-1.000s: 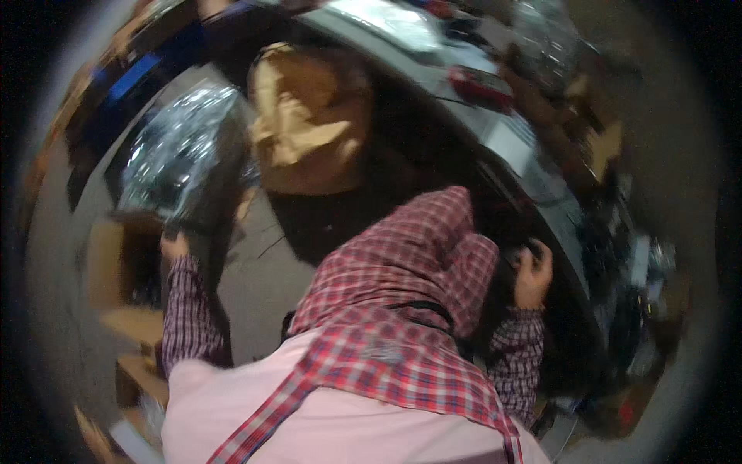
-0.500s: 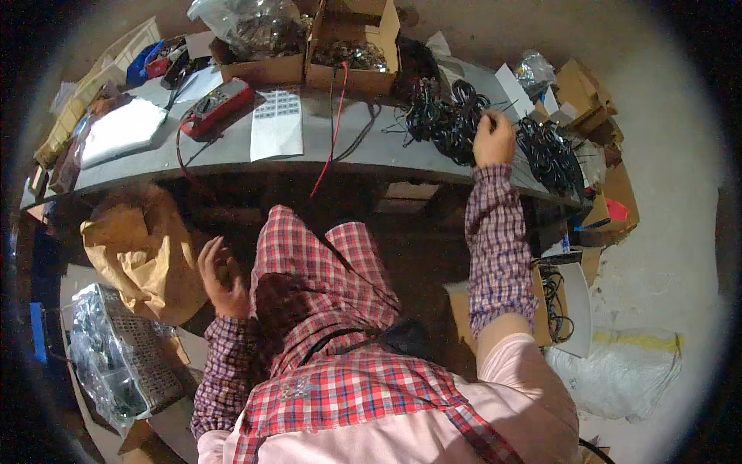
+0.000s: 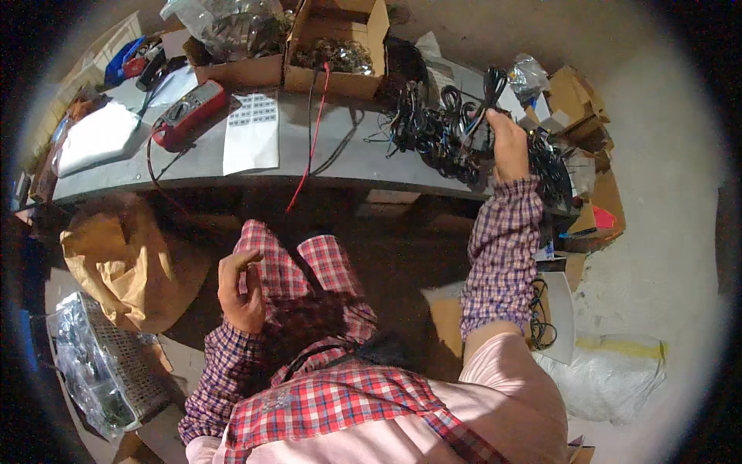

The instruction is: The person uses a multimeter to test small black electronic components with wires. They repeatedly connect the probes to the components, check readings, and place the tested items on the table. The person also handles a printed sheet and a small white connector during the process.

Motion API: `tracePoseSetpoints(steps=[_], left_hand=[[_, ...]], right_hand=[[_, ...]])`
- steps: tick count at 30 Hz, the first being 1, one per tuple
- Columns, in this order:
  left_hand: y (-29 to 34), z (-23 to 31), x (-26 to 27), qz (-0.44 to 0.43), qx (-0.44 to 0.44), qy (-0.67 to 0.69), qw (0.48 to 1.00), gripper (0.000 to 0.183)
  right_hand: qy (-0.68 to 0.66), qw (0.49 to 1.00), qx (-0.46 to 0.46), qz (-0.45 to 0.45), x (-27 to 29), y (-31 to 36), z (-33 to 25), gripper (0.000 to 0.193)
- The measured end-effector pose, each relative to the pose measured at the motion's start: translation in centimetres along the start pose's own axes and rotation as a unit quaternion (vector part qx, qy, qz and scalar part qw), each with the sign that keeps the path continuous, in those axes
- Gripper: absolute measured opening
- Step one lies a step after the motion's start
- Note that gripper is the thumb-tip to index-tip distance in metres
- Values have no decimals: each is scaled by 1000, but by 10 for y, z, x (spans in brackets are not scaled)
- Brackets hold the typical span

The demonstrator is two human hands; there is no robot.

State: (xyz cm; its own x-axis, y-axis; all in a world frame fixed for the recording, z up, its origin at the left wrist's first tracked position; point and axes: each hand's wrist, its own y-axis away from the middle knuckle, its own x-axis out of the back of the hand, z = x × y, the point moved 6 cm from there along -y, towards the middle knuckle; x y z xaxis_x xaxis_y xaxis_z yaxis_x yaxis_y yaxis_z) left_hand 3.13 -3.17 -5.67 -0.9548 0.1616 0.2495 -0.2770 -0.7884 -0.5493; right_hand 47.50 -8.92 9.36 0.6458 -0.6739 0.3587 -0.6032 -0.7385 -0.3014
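Note:
My right hand point(image 3: 509, 147) is over the right part of the grey worktable point(image 3: 193, 166), its fingers closed on a coiled black cable point(image 3: 495, 83) that stands up from a pile. Around that hand lie more bundled black cables point(image 3: 444, 147), some with thin bare or coloured wire ends. My left hand point(image 3: 242, 288) hovers by my lap, above the checked red apron, with loosely bent fingers and nothing seen in it. A red multimeter point(image 3: 189, 116) rests farther left on the table, its red probe lead point(image 3: 315, 139) hanging over the front edge.
Cardboard boxes point(image 3: 375, 85) with small metallic parts stand along the back. A white label sheet point(image 3: 253, 143) lies beside the meter. Brown paper point(image 3: 127, 259) and a plastic-filled basket point(image 3: 116, 371) are low at left; open cartons point(image 3: 576, 100) and a white sack point(image 3: 610, 379) are at right.
My right hand has raised a coiled cable from the pile and shifted slightly right. My left hand has moved a little right, its fingers more bent. The whole view has shifted slightly.

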Motion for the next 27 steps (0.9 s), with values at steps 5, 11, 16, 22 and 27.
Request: tracePoseSetpoints(steps=[5, 11, 16, 22, 27], left_hand=[[-24, 30, -31, -92, 13, 31, 995, 29], [1, 8, -72, -163, 202, 253, 932, 26], [17, 7, -75, -190, 259, 355, 878, 34], [28, -11, -56, -105, 317, 368, 868, 25], [35, -13, -53, -148, 321, 364, 862, 25]], right_hand=[[-445, 858, -150, -208, -87, 89, -29, 38], [-536, 768, -277, -214, -166, 155, 2, 35], [-487, 796, -304, -189, -199, 193, 23, 32], [-392, 861, -273, -175, -196, 205, 40, 20], [-365, 889, -227, -159, -195, 209, 32, 17]])
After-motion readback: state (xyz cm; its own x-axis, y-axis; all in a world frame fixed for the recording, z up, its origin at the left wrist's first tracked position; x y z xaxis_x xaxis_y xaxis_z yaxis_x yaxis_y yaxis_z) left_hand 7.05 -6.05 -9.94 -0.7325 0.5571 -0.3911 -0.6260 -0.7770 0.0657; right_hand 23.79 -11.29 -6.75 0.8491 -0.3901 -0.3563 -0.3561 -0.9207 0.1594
